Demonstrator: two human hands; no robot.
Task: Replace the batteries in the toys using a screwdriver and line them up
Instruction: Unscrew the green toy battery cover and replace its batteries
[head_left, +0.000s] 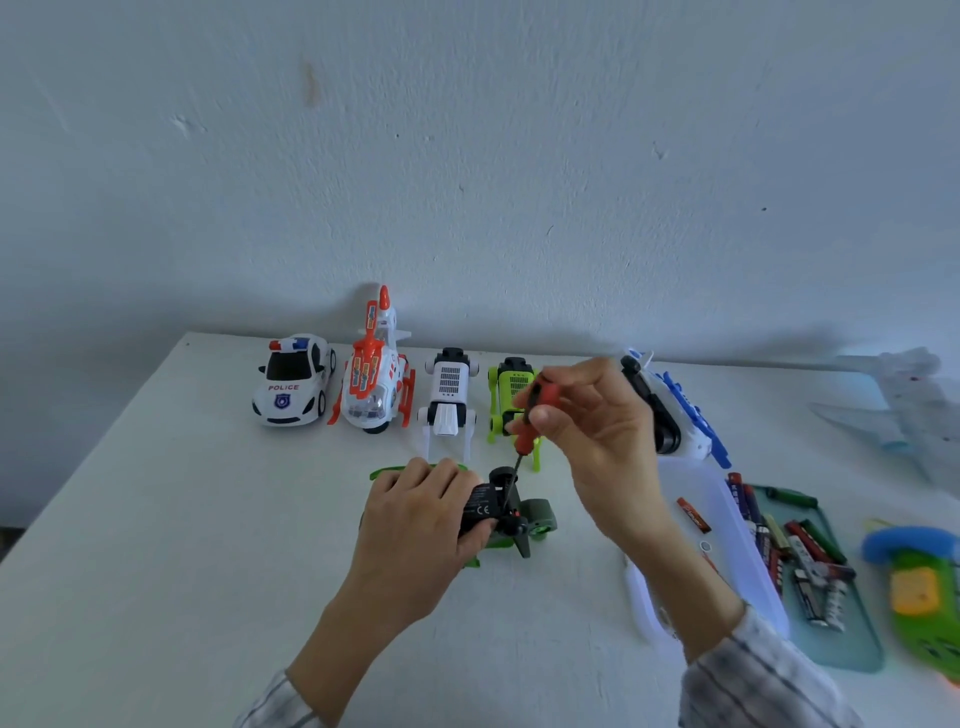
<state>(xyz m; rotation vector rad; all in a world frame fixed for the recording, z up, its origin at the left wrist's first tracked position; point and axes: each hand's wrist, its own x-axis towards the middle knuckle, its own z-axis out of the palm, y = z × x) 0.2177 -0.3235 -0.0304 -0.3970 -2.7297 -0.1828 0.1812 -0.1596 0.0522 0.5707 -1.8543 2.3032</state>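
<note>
Gripping the upturned green toy — left hand; right hand pinches the upright screwdriver.

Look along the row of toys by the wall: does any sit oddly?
Yes. The blue and white toy at the right end of the row lies tipped on its side, wheels showing, while the police car and the others stand upright.

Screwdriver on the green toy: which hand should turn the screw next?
Right. The right hand already pinches the red screwdriver, its tip down on the upturned green toy. The left hand grips the toy, steadying it.
</note>
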